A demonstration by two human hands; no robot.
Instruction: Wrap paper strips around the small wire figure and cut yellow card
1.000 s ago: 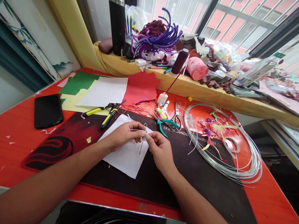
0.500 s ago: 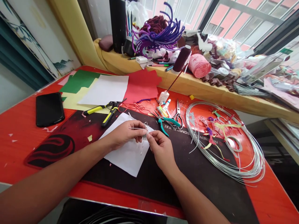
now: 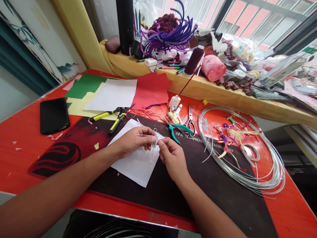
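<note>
A small figure of bent silver wire (image 3: pixel 155 131), with a loop on top, thin wire arms out to both sides and twisted legs below, is pinched between the thumb and fingers of my left hand (image 3: pixel 133 141). Close against its right side, my right hand (image 3: pixel 173 158) is closed, thumb against forefinger. Something pale shows by those fingertips, too small to make out. Both hands are above a white paper sheet (image 3: pixel 137 173) lying on a black desk mat (image 3: pixel 205 191).
Wire strippers (image 3: pixel 118 120), teal pliers (image 3: pixel 177 130), scissors (image 3: pixel 190 120) and a glue bottle (image 3: pixel 174 101) lie beyond my hands. Rightward is a wire coil (image 3: pixel 269 178) around coloured scraps. A phone (image 3: pixel 54 115) and coloured paper (image 3: pixel 152 89) are left and behind. Craft supplies crowd the sill.
The view has shifted slightly. My right fingertips have moved a little at the figure's side; my left hand keeps its hold on the wire figure.
</note>
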